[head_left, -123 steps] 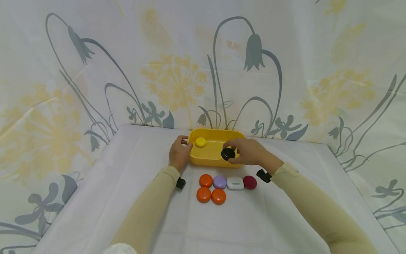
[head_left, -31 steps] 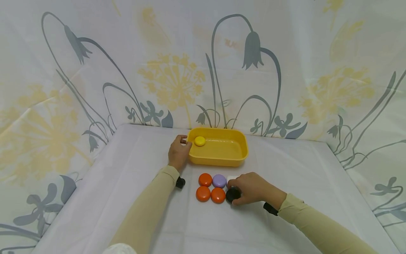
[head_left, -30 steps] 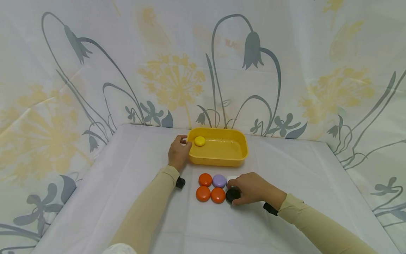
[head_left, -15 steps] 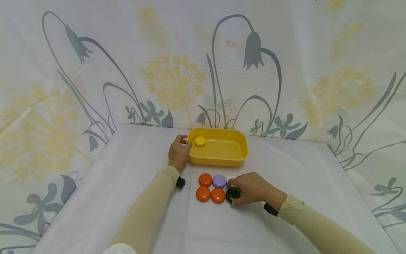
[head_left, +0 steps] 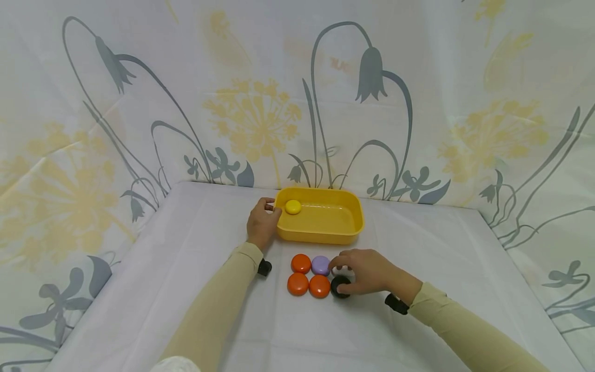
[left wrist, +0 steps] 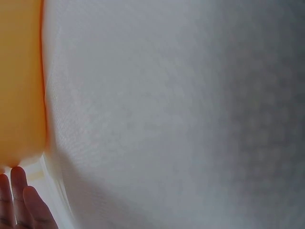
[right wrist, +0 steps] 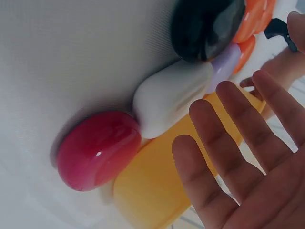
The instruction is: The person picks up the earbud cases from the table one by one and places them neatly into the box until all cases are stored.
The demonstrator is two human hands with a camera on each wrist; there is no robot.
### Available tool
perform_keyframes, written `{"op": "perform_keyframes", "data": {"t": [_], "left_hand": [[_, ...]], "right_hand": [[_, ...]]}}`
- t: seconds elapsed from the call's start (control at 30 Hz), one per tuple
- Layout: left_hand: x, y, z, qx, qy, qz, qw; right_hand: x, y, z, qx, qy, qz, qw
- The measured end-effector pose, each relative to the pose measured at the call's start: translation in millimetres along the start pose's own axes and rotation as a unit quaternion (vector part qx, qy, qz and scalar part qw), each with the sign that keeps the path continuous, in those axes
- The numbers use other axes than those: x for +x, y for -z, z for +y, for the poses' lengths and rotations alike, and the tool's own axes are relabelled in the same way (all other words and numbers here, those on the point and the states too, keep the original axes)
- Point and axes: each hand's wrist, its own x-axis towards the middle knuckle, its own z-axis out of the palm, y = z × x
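Note:
My left hand (head_left: 263, 223) is at the left end of a yellow tray (head_left: 318, 238), thumb at the rim; in the left wrist view its straight fingertips meet the tray's end wall. A glossy yellow disc lies inside the tray (head_left: 293, 207). In front of the tray, my right hand (head_left: 372, 271) hovers with its thumb over a glossy black disc (head_left: 339, 287). The right wrist view shows its fingers (right wrist: 194, 167) straight and spread, gripping nothing. Beneath them are a white rounded-rectangular piece with a slot (right wrist: 167, 102) and a dark red disc (right wrist: 100, 150), mostly hidden in the head view.
Left of the black disc are two orange discs, a nearer one (head_left: 298, 284) and its neighbour (head_left: 319, 286). Behind them sit another orange disc (head_left: 301, 263) and a lilac disc (head_left: 321, 265). A white cloth (head_left: 297, 330) covers the table; a flower-print curtain (head_left: 260, 119) rises behind.
The right hand brought the black disc from over the tray down beside the near orange discs, then let go; its fingers have just lifted and spread. The left hand stays at the tray.

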Motion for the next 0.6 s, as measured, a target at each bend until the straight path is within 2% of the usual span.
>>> {"op": "perform_keyframes", "data": {"t": [0.23, 0.6], "left_hand": [[-0.3, 0.2, -0.9, -0.002, -0.002, 0.0, 1.0], [1.2, -0.7, -2.9, -0.004, -0.005, 0.0, 1.0]], "right_hand": [[2.1, 6.1, -1.1, 0.021, -0.004, 0.009, 0.9997], [9.0, 21.4, 4.3, 0.03, -0.003, 0.045, 0.9985]]}}
